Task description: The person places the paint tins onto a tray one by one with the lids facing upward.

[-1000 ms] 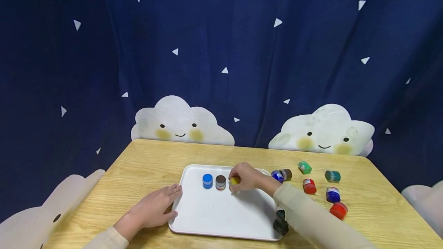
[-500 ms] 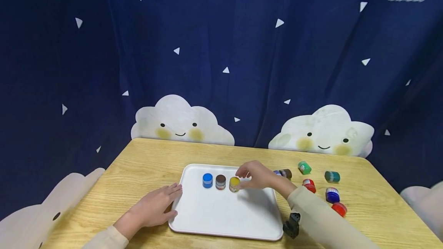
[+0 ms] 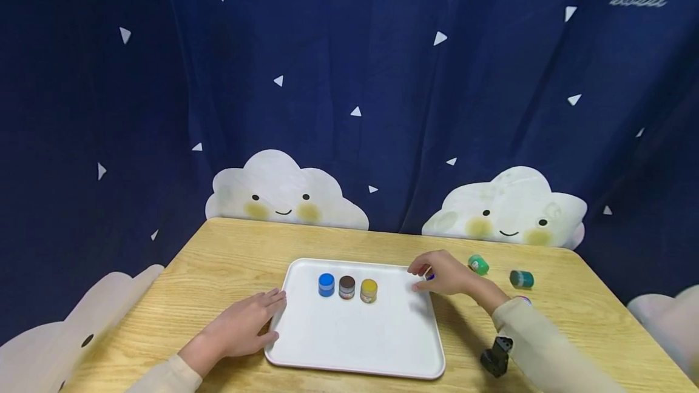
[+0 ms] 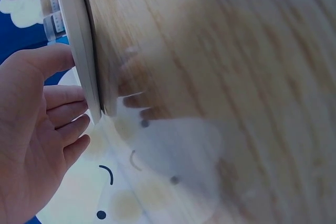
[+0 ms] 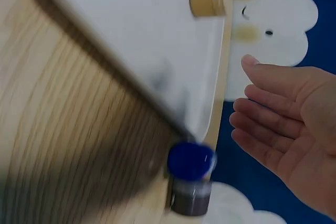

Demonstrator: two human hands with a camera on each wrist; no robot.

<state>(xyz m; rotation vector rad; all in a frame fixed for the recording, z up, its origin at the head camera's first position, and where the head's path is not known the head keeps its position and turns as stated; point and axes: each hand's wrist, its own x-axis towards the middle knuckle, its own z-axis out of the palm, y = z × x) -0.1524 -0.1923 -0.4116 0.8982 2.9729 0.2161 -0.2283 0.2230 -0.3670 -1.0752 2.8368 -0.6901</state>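
Note:
Three small paint jars stand upright in a row on a white tray [image 3: 355, 344]: a blue jar [image 3: 326, 284], a brown jar [image 3: 346, 287] and a yellow jar [image 3: 368, 290]. My left hand [image 3: 243, 326] rests its extended fingers against the tray's left edge. Over the tray's right rim hovers my right hand [image 3: 445, 273], fingers loosely bent and holding nothing. Just beneath it, in the right wrist view, a dark blue jar [image 5: 190, 161] lies against a dark brown jar [image 5: 190, 198] by the tray's corner. The right hand mostly covers them in the head view.
Beyond the right hand, a green jar [image 3: 478, 264] and a teal jar [image 3: 521, 279] lie on the wooden table [image 3: 595, 326]. The right sleeve [image 3: 546, 338] hides most of another jar. A dark blue curtain [image 3: 327, 77] hangs behind the table.
My right hand has let go of the yellow jar, leaving it upright on the tray, and moved right to the tray's far right corner. The left hand has stayed in place.

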